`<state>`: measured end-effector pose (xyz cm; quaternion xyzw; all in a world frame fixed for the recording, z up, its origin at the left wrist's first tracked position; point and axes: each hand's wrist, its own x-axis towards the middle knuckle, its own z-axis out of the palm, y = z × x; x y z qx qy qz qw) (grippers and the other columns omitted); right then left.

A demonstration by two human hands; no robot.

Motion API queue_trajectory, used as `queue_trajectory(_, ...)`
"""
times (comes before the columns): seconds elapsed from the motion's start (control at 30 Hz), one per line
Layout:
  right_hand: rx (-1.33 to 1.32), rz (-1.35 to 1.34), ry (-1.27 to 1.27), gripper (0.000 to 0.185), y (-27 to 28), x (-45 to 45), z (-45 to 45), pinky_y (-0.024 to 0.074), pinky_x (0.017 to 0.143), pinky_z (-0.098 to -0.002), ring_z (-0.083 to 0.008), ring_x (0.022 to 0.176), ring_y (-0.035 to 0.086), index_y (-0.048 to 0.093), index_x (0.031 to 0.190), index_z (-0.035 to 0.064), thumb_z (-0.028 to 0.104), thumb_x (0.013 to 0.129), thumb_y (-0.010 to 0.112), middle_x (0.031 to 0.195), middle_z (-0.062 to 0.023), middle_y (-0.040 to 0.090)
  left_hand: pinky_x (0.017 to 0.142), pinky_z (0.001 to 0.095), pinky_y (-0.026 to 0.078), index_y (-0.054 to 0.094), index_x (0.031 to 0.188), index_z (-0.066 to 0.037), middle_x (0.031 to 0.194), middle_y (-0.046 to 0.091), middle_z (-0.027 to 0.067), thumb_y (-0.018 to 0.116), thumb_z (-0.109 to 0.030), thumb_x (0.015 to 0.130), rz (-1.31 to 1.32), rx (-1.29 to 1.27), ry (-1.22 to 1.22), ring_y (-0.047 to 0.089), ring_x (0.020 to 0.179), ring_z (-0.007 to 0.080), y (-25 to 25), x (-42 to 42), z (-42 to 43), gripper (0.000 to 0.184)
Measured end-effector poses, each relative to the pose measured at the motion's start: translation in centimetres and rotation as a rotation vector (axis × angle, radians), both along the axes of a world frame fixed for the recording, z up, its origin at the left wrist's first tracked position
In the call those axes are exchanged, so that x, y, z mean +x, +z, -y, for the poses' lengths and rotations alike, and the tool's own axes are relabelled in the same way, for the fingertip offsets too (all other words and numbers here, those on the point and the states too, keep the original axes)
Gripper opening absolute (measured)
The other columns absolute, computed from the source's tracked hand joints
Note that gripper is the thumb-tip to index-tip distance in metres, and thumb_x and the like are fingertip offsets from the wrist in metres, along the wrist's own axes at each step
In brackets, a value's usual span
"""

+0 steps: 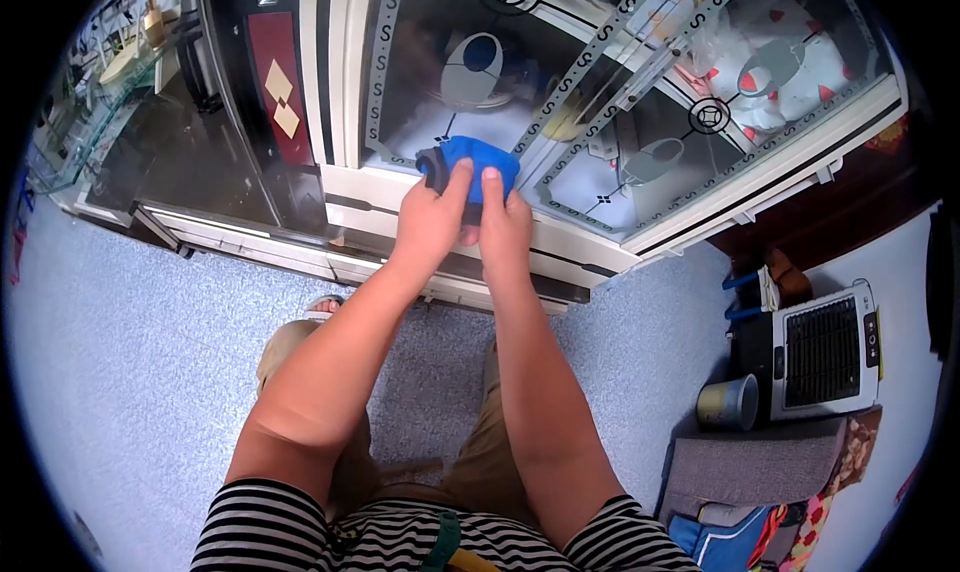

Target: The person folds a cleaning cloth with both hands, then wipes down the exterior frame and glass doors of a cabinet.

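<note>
So both hands are gripping one blue and dark grey cloth (492, 160), and it's sitting right in front of the lower frame of the glass-door cabinet (346, 92). The right hand (430, 220) is pressing its thumb onto the cloth, and the left hand (508, 232) is doing the same just beside it. Both hands are clamping the cloth, but most of the other fingers are hiding behind it, so I can't tell how they're spaced.

Only writing I'm reading is a bunch of "S" letters (375, 90) running along the cabinet's glass borders. I'm seeing two round emblems (709, 117) on that glass too. Left of the cabinet, one maroon panel (273, 62) is showing two pale diamonds (286, 122). Off to the cabinet's lower right, one white machine with a dark grille (822, 352) is standing near one bucket (728, 404); its markings are looking too small to read.
</note>
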<state>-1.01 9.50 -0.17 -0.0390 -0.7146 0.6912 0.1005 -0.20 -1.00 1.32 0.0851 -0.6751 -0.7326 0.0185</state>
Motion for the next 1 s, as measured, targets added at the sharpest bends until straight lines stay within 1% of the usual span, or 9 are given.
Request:
queue_trajectory(0.13, 0.000, 0.138, 0.034, 0.054, -0.4, 0.4, -0.3, 0.0470, 0.039, -0.0305, -0.0157, 0.041, 0.055, 0.060, 0.081, -0.0044, 0.046, 0.097, 0.053, 0.058, -0.0086, 0.057, 0.061, 0.0308, 0.050, 0.067, 0.096, 0.002, 0.076, 0.065, 0.0122, 0.057, -0.044, 0.093, 0.172, 0.134, -0.002, 0.063, 0.067, 0.0174, -0.7, 0.3, 0.0, 0.047)
queue_trajectory(0.27, 0.017, 0.126, 0.005, 0.054, -0.3, 0.6, -0.1, 0.0475, 0.039, -0.0305, -0.0157, 0.041, 0.055, 0.060, 0.082, -0.0051, 0.046, 0.097, 0.054, 0.058, -0.0092, 0.058, 0.063, 0.0318, 0.050, 0.067, 0.097, 0.003, 0.078, 0.066, 0.0140, 0.058, -0.045, 0.093, 0.161, 0.141, -0.024, 0.063, 0.067, 0.0187, -0.9, 0.2, 0.0, 0.048)
queue_trajectory(0.33, 0.040, 0.115, -0.016, 0.053, 0.1, 0.7, 0.1, 0.0467, 0.039, -0.0302, -0.0155, 0.041, 0.055, 0.060, 0.082, -0.0050, 0.046, 0.097, 0.054, 0.058, -0.0089, 0.058, 0.064, 0.0330, 0.051, 0.066, 0.097, 0.003, 0.078, 0.067, 0.0147, 0.058, -0.045, 0.093, 0.045, 0.049, 0.019, 0.064, 0.066, 0.0205, -1.0, 0.1, -0.3, 0.049)
queue_trajectory(0.4, 0.057, -0.043, -0.072, 0.053, 0.7, 0.8, 0.2, 0.0447, 0.039, -0.0294, -0.0148, 0.042, 0.055, 0.060, 0.082, -0.0047, 0.046, 0.098, 0.053, 0.058, -0.0080, 0.059, 0.065, 0.0337, 0.051, 0.066, 0.097, 0.003, 0.078, 0.067, 0.0149, 0.057, -0.045, 0.093, 0.015, 0.024, 0.013, 0.064, 0.067, 0.0216, -0.5, 0.0, -0.4, 0.049)
queue_trajectory(0.67, 0.089, -0.019, -0.057, 0.052, 0.8, 0.4, 0.0, 0.0441, 0.039, -0.0290, -0.0147, 0.041, 0.055, 0.061, 0.082, -0.0033, 0.046, 0.098, 0.052, 0.057, -0.0068, 0.058, 0.066, 0.0336, 0.050, 0.066, 0.098, 0.003, 0.076, 0.067, 0.0142, 0.058, -0.044, 0.093, -0.011, -0.043, 0.030, 0.065, 0.071, 0.0222, -0.2, -0.3, -0.8, 0.048)
queue_trajectory(0.87, 0.050, 0.178, 0.027, 0.054, -0.2, 0.9, -0.6, 0.0481, 0.040, -0.0301, -0.0160, 0.042, 0.056, 0.062, 0.084, -0.0043, 0.047, 0.097, 0.053, 0.058, -0.0094, 0.058, 0.066, 0.0335, 0.050, 0.066, 0.098, 0.003, 0.078, 0.067, 0.0138, 0.058, -0.043, 0.093, 0.185, 0.175, -0.015, 0.064, 0.070, 0.0229, -1.4, 0.3, -0.7, 0.046)
queue_trajectory(0.93, 0.083, 0.149, 0.004, 0.055, -0.1, 0.9, -0.5, 0.0476, 0.040, -0.0310, -0.0167, 0.042, 0.057, 0.061, 0.083, -0.0043, 0.048, 0.097, 0.052, 0.058, -0.0102, 0.059, 0.047, 0.0283, 0.040, 0.062, 0.073, -0.003, 0.061, 0.056, 0.0032, 0.061, -0.048, 0.092, 0.109, 0.179, 0.032, 0.051, 0.050, 0.0128, -1.2, 0.5, -0.9, 0.049)
queue_trajectory(0.97, 0.084, 0.148, 0.006, 0.055, -0.2, 0.8, -0.5, 0.0476, 0.040, -0.0310, -0.0167, 0.042, 0.057, 0.061, 0.083, -0.0043, 0.048, 0.097, 0.052, 0.058, -0.0102, 0.059, 0.047, 0.0283, 0.040, 0.062, 0.073, -0.003, 0.061, 0.056, 0.0032, 0.061, -0.048, 0.092, 0.108, 0.180, 0.034, 0.051, 0.050, 0.0128, -1.1, 0.4, -0.8, 0.049)
queue_trajectory(1.0, 0.091, 0.078, -0.023, 0.055, -0.2, 0.7, -0.4, 0.0473, 0.040, -0.0313, -0.0171, 0.043, 0.058, 0.061, 0.083, -0.0045, 0.048, 0.097, 0.052, 0.058, -0.0104, 0.059, 0.057, 0.0313, 0.045, 0.064, 0.084, 0.000, 0.070, 0.061, 0.0092, 0.060, -0.046, 0.092, 0.046, 0.087, 0.025, 0.058, 0.060, 0.0183, -1.0, 0.2, -0.6, 0.047)
